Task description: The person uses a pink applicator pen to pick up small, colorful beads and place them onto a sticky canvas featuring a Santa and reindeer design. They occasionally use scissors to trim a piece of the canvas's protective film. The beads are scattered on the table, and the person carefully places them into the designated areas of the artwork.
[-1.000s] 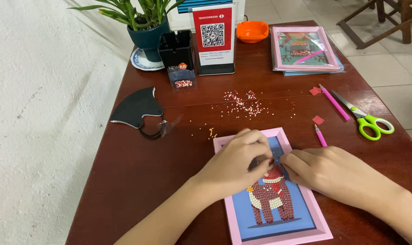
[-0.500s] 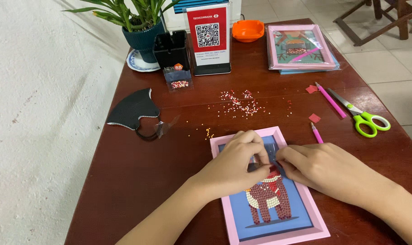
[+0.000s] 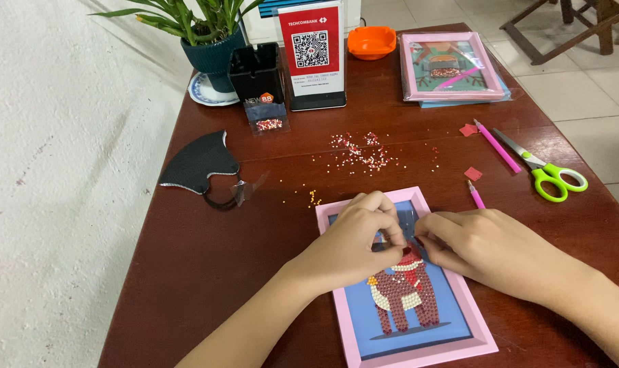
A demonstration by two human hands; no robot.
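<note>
I saw both hands meeting over the pink-framed bead picture (image 3: 418, 320) — left hand (image 3: 354, 242) curled, fingertips pinched, right hand (image 3: 483, 249) pinched beside it, loose beads (image 3: 360, 150) scattered on the surface (image 3: 187, 259), green scissors (image 3: 545, 174) well apart.

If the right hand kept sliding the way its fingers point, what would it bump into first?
Most likely the left hand: the right hand points left across the pink-framed bead picture, fingertips nearly meeting it already.

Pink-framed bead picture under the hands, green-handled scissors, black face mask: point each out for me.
Pink-framed bead picture (image 3: 418, 344): head view, on the blue ground below the beaded figure.
Green-handled scissors (image 3: 553, 178): head view, on the green handle loops.
Black face mask (image 3: 199, 163): head view, on the middle of the black fabric.
</note>
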